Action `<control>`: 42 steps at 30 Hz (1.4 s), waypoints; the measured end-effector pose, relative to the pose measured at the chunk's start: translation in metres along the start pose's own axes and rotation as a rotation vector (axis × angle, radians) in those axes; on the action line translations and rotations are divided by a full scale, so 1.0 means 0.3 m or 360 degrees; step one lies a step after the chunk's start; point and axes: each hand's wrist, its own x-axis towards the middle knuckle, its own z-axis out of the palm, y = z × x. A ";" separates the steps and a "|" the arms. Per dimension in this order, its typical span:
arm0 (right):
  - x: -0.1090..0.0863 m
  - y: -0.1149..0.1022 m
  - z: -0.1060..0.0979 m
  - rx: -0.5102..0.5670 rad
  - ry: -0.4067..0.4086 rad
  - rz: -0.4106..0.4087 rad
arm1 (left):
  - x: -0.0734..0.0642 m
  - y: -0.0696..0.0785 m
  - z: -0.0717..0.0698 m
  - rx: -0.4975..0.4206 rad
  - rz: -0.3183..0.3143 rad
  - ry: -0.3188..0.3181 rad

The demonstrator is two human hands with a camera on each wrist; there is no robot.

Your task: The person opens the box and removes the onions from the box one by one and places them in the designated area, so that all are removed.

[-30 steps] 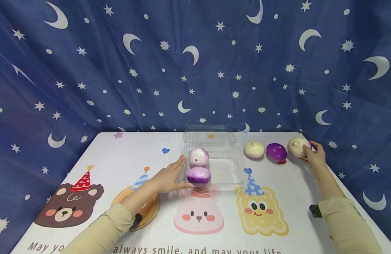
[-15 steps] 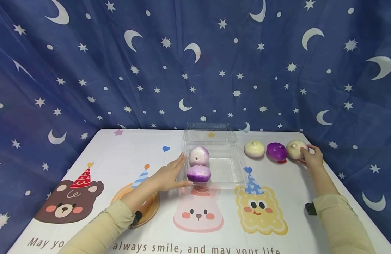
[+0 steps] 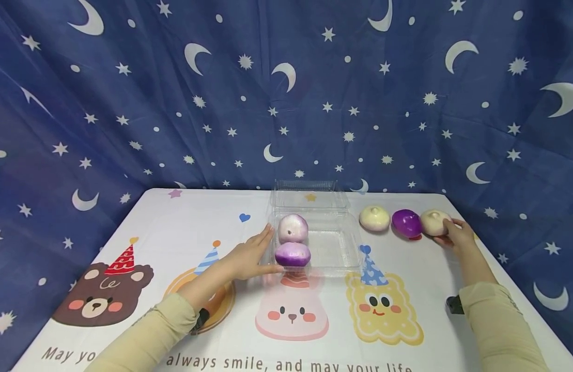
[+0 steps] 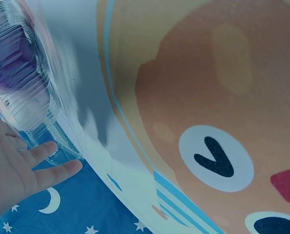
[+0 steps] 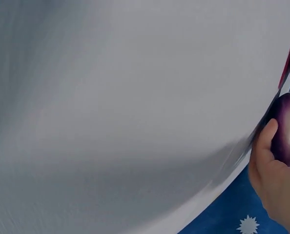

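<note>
In the head view a clear plastic clamshell box lies with its lid folded back. On the box's left side sit a whitish onion and, nearer the front, a purple-and-white onion. My left hand rests against the box's left wall, fingers spread and straight; the left wrist view has these fingers beside the ribbed plastic. At the far right, my right hand grips a cream onion from its right side. The right wrist view shows this onion's purple side under the thumb.
Left of the gripped onion, a deep purple onion and a pale yellow onion complete a row right of the box. A white cloth with cartoon prints covers the table. Behind it hangs a blue curtain with moons and stars.
My right hand has moved slightly left with the cream onion, bringing it right up to the deep purple one. The left hand has stayed at the box.
</note>
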 end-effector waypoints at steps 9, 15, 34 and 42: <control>-0.002 0.005 -0.015 -0.0263 0.0022 -0.0053 | 0.000 0.008 0.005 -0.0012 -0.0003 -0.0001; -0.009 0.001 -0.020 -0.0390 -0.0053 -0.0106 | -0.004 0.010 0.005 -0.0004 -0.0009 0.0003; -0.042 0.015 -0.035 -0.0686 0.0194 -0.0276 | -0.002 0.013 0.000 0.0001 -0.0004 -0.0009; -0.070 0.013 0.006 -0.0983 0.0522 -0.0476 | 0.001 0.011 -0.004 0.0004 -0.0009 -0.0004</control>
